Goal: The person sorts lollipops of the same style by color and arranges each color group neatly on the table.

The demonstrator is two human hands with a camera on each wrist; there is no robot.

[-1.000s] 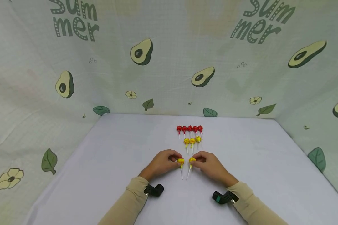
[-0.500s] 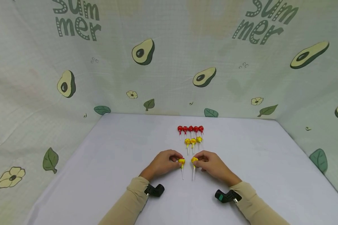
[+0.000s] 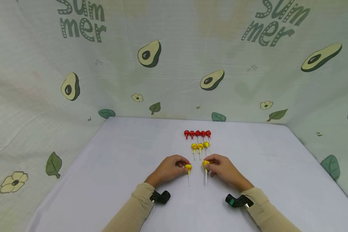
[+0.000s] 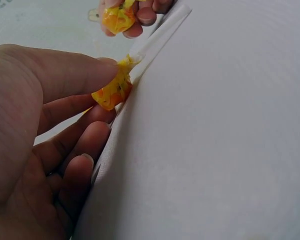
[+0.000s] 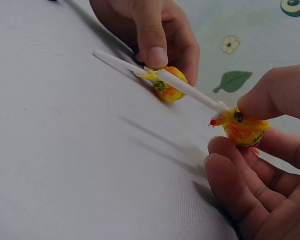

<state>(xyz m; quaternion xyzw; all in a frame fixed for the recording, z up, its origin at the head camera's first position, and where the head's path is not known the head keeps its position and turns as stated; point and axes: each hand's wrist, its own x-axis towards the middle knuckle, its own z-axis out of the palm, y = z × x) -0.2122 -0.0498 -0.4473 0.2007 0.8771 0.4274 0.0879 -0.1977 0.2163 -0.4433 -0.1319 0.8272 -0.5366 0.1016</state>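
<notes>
My left hand (image 3: 172,168) pinches a yellow-wrapped lollipop (image 4: 114,90) by its head between thumb and fingers, its white stick lying along the tabletop. To its right, my right hand (image 3: 225,170) pinches another yellow lollipop (image 5: 246,129) by the head. That one hangs a little above the table, its shadow apart from it in the right wrist view. Both sticks point back toward me in the head view. Beyond the hands lie three yellow lollipops (image 3: 200,146) side by side. Behind these is a row of several red lollipops (image 3: 198,133).
A white cloth covers the table (image 3: 139,138). Behind and beside it hangs a pale curtain (image 3: 174,80) printed with avocados and leaves. Each wrist carries a black camera, the left one (image 3: 160,197) and the right one (image 3: 237,201).
My right hand has moved rightward with its lollipop, widening the gap to the left one; its stick has swung from slanted to nearly straight. The left hand has kept its place and hold.
</notes>
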